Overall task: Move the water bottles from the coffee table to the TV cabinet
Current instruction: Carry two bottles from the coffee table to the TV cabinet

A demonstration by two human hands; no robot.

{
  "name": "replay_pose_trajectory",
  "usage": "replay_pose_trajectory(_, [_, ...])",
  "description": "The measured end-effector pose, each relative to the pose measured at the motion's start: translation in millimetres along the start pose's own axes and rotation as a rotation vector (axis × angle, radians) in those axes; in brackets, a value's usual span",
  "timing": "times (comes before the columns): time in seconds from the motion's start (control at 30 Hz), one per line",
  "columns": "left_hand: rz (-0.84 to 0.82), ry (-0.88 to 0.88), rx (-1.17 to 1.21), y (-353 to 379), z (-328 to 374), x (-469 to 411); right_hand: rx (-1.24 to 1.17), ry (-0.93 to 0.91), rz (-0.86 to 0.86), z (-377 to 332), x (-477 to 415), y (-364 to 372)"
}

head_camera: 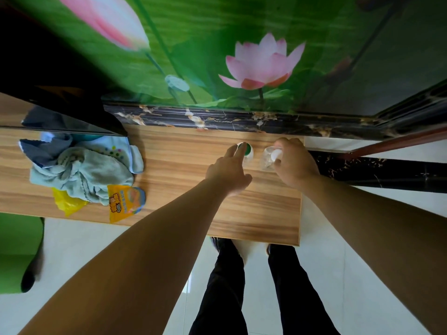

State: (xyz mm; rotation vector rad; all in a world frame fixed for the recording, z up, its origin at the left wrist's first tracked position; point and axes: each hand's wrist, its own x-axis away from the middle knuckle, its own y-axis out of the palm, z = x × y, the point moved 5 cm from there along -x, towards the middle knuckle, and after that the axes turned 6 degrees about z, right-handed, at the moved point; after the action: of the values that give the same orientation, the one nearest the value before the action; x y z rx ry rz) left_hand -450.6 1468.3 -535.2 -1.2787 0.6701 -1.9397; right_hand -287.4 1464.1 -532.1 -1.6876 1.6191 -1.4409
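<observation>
Placing step: both bottles stood upright side by side on the TV cabinet (169, 175) near the wall at twelve o'clock. The left hand (228, 171) lay loosened on the green-capped bottle (246, 151); the right hand (294, 163) grasped the white-capped bottle (272, 157). Next, I judged, both needed releasing.

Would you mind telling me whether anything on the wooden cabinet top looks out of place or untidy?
The two bottles, green-capped and white-capped, stand upright side by side near the right end, nothing spilled. The odd spot is at the left: a crumpled pile of cloths lies on a yellow bag and an orange snack packet.
</observation>
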Motion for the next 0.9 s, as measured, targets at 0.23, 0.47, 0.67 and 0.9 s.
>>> replay_pose_trajectory(0.23, [-0.034,-0.002,-0.038,0,2,12,0.1,-0.087,-0.125,-1,21,0])
replay_pose_trajectory(0.47, [0.099,0.001,0.092,-52,4,43,0.096,-0.082,-0.134,-21,36,-48])
replay_pose_trajectory(0.67, [0.198,-0.017,0.085,-116,3,92,0.11,-0.148,-0.119,-68,64,-98])
replay_pose_trajectory(0.9, [0.48,-0.14,0.129,-191,-16,190,0.122,-0.447,-0.059,-162,108,-160])
